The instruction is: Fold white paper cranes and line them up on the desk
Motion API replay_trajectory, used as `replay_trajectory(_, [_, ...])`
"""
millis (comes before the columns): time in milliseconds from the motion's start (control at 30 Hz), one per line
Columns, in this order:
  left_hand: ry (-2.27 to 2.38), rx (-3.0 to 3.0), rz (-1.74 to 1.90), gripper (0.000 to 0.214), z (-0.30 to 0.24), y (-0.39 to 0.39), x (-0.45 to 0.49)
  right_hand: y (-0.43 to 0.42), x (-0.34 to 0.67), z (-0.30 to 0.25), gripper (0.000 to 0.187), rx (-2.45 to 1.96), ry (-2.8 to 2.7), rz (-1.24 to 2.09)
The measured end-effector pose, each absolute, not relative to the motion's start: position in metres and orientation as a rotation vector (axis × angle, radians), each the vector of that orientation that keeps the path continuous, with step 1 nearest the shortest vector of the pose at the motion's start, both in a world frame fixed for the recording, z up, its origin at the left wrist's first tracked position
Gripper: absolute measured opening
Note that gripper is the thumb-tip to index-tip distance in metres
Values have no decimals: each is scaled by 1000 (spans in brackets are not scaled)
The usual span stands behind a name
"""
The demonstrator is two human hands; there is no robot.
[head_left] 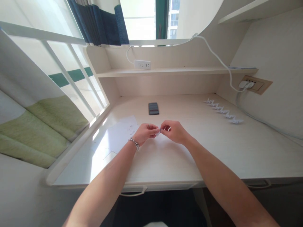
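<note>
Above the middle of the desk [165, 164], my two hands meet at a small piece of folded white paper [158, 133]. My left hand [146, 133], with a ring and a chain bracelet, pinches it from the left. On the other side, my right hand [174, 130] has thumb and forefinger closed at the paper's right edge. Most of the paper is hidden by my fingers, so its exact shape cannot be made out. A row of several white origami cranes [223, 111] stands at the desk's right rear.
White paper sheets [118, 134] lie in sunlight on the left. Behind my hands sits a dark rectangular case or device [153, 108]. A power strip [142, 64] rests on the shelf [175, 72], and a white cable [216, 56] runs to the wall socket [258, 84].
</note>
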State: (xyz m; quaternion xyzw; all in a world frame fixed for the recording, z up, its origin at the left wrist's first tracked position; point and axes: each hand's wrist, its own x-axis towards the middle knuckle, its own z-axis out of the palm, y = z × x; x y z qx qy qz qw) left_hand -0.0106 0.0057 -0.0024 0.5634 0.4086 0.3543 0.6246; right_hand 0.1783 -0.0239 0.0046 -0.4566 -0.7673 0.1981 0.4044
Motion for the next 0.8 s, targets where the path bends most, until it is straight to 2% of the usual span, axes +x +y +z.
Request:
replay_trajectory(267, [855, 1289, 859, 34, -2, 2, -7, -25, 173, 2, 13, -1136, -1914, 224])
replay_trajectory(800, [861, 1215, 1124, 35, -6, 3, 1, -27, 163, -1, 18, -1169, -1820, 46])
